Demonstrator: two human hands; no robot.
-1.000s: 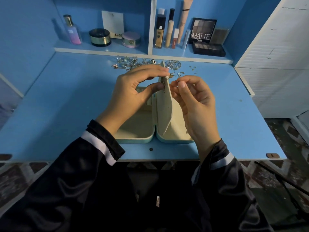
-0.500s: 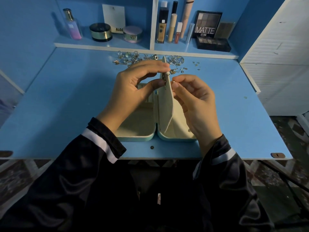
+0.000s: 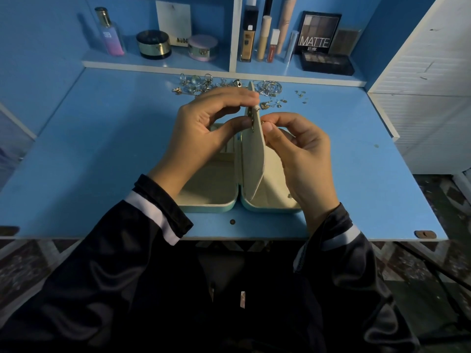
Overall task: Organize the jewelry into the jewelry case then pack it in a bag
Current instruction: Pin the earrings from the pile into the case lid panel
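A pale green jewelry case (image 3: 219,207) with cream lining lies open on the blue desk (image 3: 102,149). Its cream middle flap (image 3: 252,159) stands upright between the two halves. My left hand (image 3: 211,126) pinches the flap's top edge between thumb and fingers, where small metal earrings hang. My right hand (image 3: 298,149) pinches something tiny against the flap's right side; I cannot make out the piece. A scatter of loose jewelry (image 3: 204,84), rings, hoops and small studs, lies behind the case near the shelf.
A low shelf (image 3: 158,64) at the back carries a perfume bottle (image 3: 109,34), round jars (image 3: 153,44), makeup tubes (image 3: 265,34) and eyeshadow palettes (image 3: 326,62). A white cabinet (image 3: 428,85) stands to the right. The desk's front edge is close to my sleeves.
Both hands stay at the top of the flap with only small finger shifts. The view has tilted slightly, so the desk sits a little higher in frame.
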